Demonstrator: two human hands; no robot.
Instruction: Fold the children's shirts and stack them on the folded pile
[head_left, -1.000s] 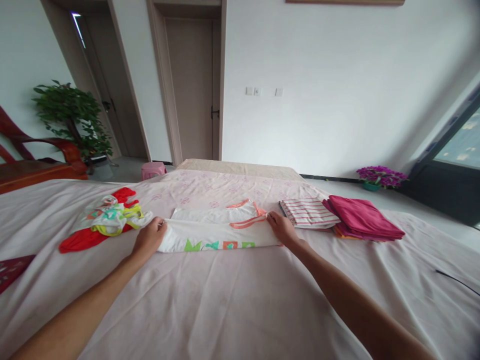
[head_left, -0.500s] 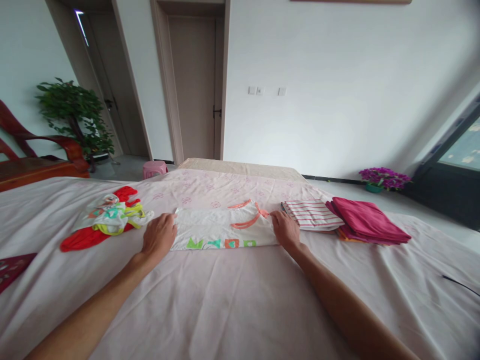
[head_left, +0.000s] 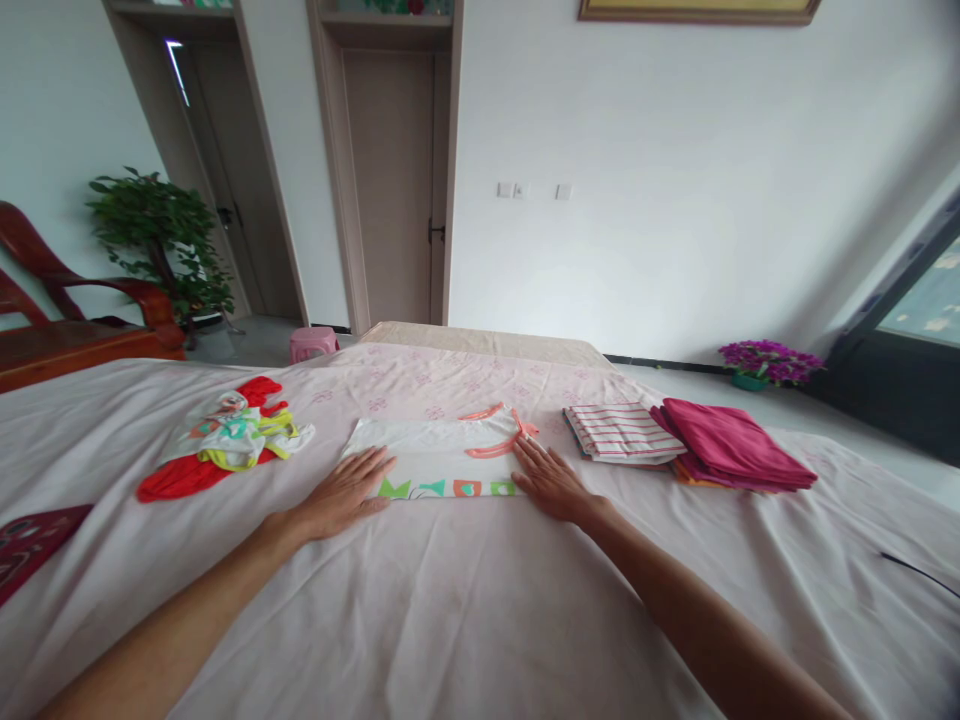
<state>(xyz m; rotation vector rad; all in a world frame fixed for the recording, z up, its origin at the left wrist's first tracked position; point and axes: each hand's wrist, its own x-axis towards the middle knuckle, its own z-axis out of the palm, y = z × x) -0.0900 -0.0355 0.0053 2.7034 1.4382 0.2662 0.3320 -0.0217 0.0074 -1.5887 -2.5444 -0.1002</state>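
Observation:
A white shirt [head_left: 427, 450] with orange neck trim and coloured shapes along its near edge lies folded on the pale pink bed sheet [head_left: 442, 600]. My left hand [head_left: 349, 495] rests flat on the shirt's left end, fingers stretched out. On the right end, below the neck trim, my right hand [head_left: 551, 480] also lies flat with its fingers extended. Neither hand grips the cloth. To the right sit a folded red-striped white garment [head_left: 626, 432] and a stack of folded dark pink cloth [head_left: 739, 445].
A loose heap of red, white and yellow clothes [head_left: 232, 435] lies to the left. A dark red flat item [head_left: 41, 545] is at the left edge, and a black cable [head_left: 919, 572] at the right. Beyond stand a pink stool [head_left: 313, 343] and purple flowers [head_left: 771, 362].
Both hands have let go of the shirt's ends and moved inward, now lying flat on top of it. The view has tilted slightly upward.

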